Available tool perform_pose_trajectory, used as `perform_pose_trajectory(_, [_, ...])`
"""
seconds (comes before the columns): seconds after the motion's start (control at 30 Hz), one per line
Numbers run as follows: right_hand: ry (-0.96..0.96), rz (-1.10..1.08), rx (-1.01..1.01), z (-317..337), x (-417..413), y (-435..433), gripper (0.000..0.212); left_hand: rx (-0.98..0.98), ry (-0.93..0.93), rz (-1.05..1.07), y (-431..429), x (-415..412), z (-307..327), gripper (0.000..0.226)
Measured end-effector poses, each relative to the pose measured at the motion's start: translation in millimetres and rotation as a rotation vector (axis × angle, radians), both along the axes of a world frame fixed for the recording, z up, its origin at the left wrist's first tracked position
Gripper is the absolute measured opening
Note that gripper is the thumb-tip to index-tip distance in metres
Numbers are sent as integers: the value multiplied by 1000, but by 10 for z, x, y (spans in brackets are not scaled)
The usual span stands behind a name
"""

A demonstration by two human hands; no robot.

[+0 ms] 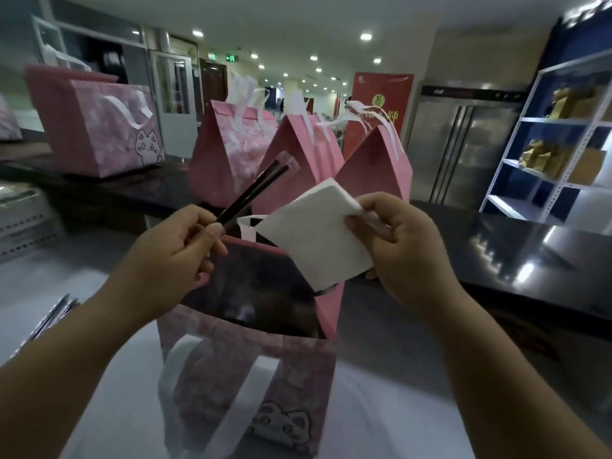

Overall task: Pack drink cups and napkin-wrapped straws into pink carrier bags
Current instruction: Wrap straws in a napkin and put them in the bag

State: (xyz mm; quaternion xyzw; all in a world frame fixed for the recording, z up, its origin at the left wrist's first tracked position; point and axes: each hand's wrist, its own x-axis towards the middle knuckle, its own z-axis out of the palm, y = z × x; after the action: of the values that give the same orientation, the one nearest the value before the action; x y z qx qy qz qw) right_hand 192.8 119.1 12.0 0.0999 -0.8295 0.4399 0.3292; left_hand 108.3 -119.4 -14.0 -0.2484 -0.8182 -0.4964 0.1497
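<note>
At the centre of the frame we hold both hands up over an open pink bag (298,369). Our left hand (178,246) has its grip clamped on the lower end of two dark straws (255,190), pinched between thumb and curled fingers. The straws sit in a clear wrapper and slant up and to the right. Our right hand (407,246) has its grip clamped on one corner of a folded white napkin (318,236), with the thumb on the near face. The napkin hangs tilted between the hands, its lower edge over the bag's mouth, near the straws but apart from them.

The open pink bag stands on a pale worktop (381,409) in the lower middle, with a white ribbon handle and a cartoon cat on its near wall. Its inside is dark and blurred, so we cannot tell what it holds.

Behind it, in the upper middle, three closed pink bags (298,160) stand side by side, their tops folded to a peak. A wider pink bag (99,127) sits at the upper left. A dark worktop (496,253) runs across to the right, where a white shelf (563,144) holds brown packages.
</note>
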Motion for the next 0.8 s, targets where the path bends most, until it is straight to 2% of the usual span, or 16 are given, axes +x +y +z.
perform_pose_trajectory(0.17, [-156, -98, 309, -189, -428, -336, 9, -69, 10, -54, -194, -291, -160, 13])
perform_pose_trajectory(0.27, [-314, -186, 512, -316, -653, -468, 17, -123, 23, -106, -208, -376, -200, 13])
perform_pose_trajectory(0.33, [-445, -226, 565, -358, -735, -521, 28, -126, 23, -140, -202, -437, -225, 15])
perform_pose_trajectory(0.37, [-490, -226, 536, -372, -749, -530, 34, -119, 15, -155, -194, -466, -237, 16])
perform_pose_trajectory(0.43, [-502, -185, 345, -377, -729, -535, 37, -95, -7, -186, -171, -512, -262, 17])
perform_pose_trajectory(0.53, [-440, -52, -89, -323, -648, -571, 20, -46, -37, -235, -104, -532, -277, 20])
perform_pose_trajectory(0.63, [-374, 69, -429, -245, -559, -606, 14, -32, -35, -285, -44, -540, -266, 24])
perform_pose_trajectory(0.73, [-309, 159, -627, -214, -513, -613, 13, -48, -52, -353, -22, -537, -251, 24])
perform_pose_trajectory(0.8, [-264, 158, -659, -200, -514, -624, 14, -54, -68, -398, -5, -529, -240, 23])
